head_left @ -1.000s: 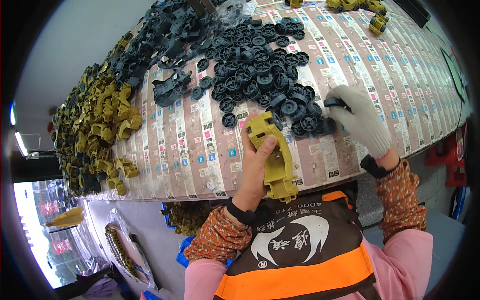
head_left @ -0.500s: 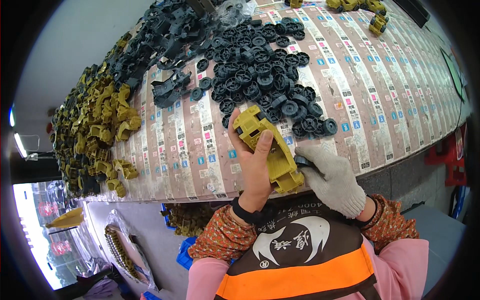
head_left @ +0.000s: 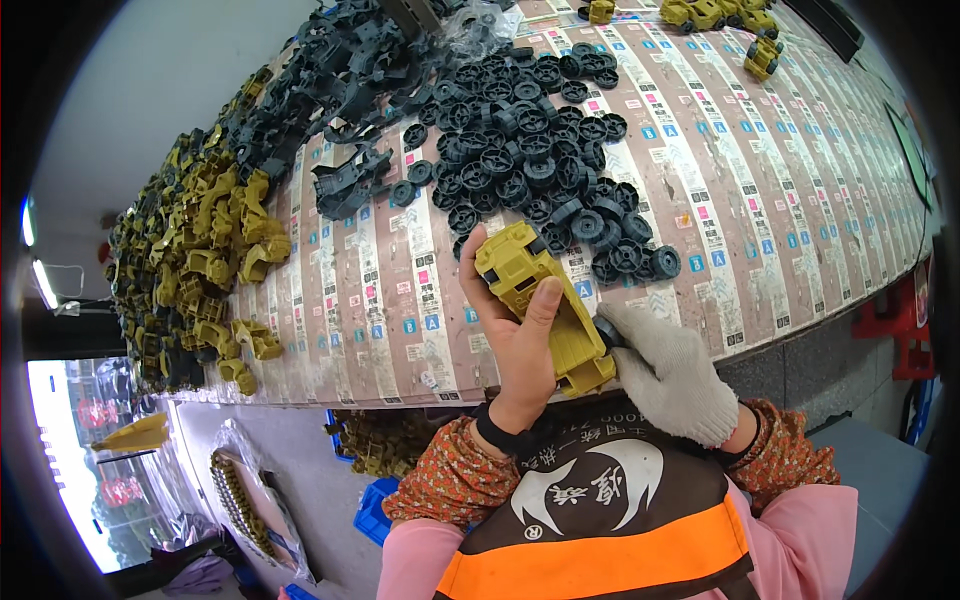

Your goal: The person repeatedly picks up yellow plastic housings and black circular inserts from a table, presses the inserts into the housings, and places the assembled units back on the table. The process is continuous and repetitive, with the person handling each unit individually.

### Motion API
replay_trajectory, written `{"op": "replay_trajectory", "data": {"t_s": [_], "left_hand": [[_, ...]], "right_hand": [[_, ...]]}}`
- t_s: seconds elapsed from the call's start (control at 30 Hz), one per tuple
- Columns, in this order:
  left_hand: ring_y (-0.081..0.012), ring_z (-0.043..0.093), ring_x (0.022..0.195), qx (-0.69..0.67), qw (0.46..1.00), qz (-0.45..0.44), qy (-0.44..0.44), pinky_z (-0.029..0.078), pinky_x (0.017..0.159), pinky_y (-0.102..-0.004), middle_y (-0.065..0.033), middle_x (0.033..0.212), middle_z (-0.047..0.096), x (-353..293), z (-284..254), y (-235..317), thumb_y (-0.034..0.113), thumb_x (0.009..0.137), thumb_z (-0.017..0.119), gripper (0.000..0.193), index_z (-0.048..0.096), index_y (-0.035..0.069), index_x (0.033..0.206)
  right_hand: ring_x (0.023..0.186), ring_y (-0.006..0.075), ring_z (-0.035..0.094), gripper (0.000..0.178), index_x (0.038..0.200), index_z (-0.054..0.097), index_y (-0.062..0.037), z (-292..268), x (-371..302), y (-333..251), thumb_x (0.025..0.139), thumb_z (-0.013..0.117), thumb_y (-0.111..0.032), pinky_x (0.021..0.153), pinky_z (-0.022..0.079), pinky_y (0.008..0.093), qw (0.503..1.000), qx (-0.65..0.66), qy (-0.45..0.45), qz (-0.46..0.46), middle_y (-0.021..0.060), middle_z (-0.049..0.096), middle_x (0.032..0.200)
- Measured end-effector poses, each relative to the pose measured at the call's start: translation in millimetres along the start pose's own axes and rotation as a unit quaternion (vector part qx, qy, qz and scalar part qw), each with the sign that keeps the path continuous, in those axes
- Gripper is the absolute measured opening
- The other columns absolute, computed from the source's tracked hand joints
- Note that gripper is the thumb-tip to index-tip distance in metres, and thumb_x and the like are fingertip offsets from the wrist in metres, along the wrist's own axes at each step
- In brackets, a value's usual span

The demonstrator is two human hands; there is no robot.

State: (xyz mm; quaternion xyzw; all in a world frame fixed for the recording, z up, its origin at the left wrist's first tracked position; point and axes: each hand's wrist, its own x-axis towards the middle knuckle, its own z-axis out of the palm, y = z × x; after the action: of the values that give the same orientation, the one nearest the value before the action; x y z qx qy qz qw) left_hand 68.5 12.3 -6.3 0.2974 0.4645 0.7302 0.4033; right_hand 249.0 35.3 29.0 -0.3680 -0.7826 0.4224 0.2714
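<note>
Through the head camera I look down on a table (head_left: 790, 210) covered in printed strips. A heap of black wheels (head_left: 535, 146) spreads across its middle, with a couple of loose wheels (head_left: 403, 193) just left of it, near a single dark car part (head_left: 350, 182). Behind and to the left, more dark parts (head_left: 350, 75) pile up beside a clear plastic bag (head_left: 478, 32), and a mound of yellow car bodies (head_left: 215, 215) fills the left side. At the far right, yellow cars with wheels (head_left: 763, 57) stand well apart from the rest. A red stool (head_left: 908, 325) is beyond the right edge, and a blue bin (head_left: 373, 510) sits below the near edge.

I have the yellow toy truck (head_left: 560, 325) over the near edge of the table, tilted, its front just short of the wheel heap and hiding part of it. My bare left hand (head_left: 520, 350) is closed around it, thumb across the top. My gloved right hand (head_left: 672, 372) pinches a black wheel (head_left: 606, 333) against the truck's rear right side; the glove covers much of that wheel, so I cannot tell whether it is seated.
</note>
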Motion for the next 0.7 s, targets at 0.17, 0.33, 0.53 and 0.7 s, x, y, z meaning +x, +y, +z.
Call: {"op": "replay_trajectory", "data": {"t_s": [0.17,0.33,0.53,0.7], "left_hand": [[-0.0172,0.06,0.117,-0.007,1.0,0.021,-0.004,0.053,0.101,-0.0331,-0.007,0.139,0.053,-4.6,8.9,2.8,-0.004,0.095,0.075,0.085,0.026,0.017,0.162],[-0.0188,0.061,0.117,-0.008,0.995,0.097,-0.018,0.054,0.099,-0.0328,-0.0079,0.14,0.052,-4.1,21.6,-0.4,-0.012,0.091,0.073,0.092,0.023,0.019,0.162],[-0.0222,0.05,0.132,-0.073,0.992,0.038,-0.093,0.044,0.112,-0.0364,-0.015,0.145,0.045,16.6,40.1,7.1,0.014,0.104,0.068,0.087,0.01,0.017,0.167],[-0.0154,0.057,0.117,0.215,0.967,0.105,-0.083,0.05,0.091,-0.0275,-0.0039,0.134,0.055,94.2,-19.3,23.2,0.013,0.096,0.073,0.045,0.062,0.013,0.139]], "right_hand": [[0.085,0.0467,0.071,0.047,0.133,0.059,0.0057,3.4,-10.1,2.1,0.086,0.061,0.002,0.074,0.056,0.0506,1.0,-0.02,-0.013,-0.011,0.0278,0.071,0.098],[0.083,0.0466,0.072,0.062,0.136,0.055,0.0074,-13.6,-2.4,-22.4,0.079,0.072,-0.011,0.073,0.057,0.0502,0.996,-0.041,-0.07,0.025,0.0268,0.071,0.097],[0.096,0.0324,0.076,0.073,0.136,0.055,0.0041,-15.9,35.6,-17.1,0.078,0.087,-0.026,0.086,0.059,0.0412,0.999,-0.007,-0.007,0.052,0.0189,0.073,0.106],[0.071,0.0072,0.063,0.042,0.125,0.062,-0.0018,-86.6,100.7,27.0,0.094,0.068,-0.029,0.056,0.05,0.0229,0.971,0.111,0.091,0.19,0.0028,0.069,0.092]]}}
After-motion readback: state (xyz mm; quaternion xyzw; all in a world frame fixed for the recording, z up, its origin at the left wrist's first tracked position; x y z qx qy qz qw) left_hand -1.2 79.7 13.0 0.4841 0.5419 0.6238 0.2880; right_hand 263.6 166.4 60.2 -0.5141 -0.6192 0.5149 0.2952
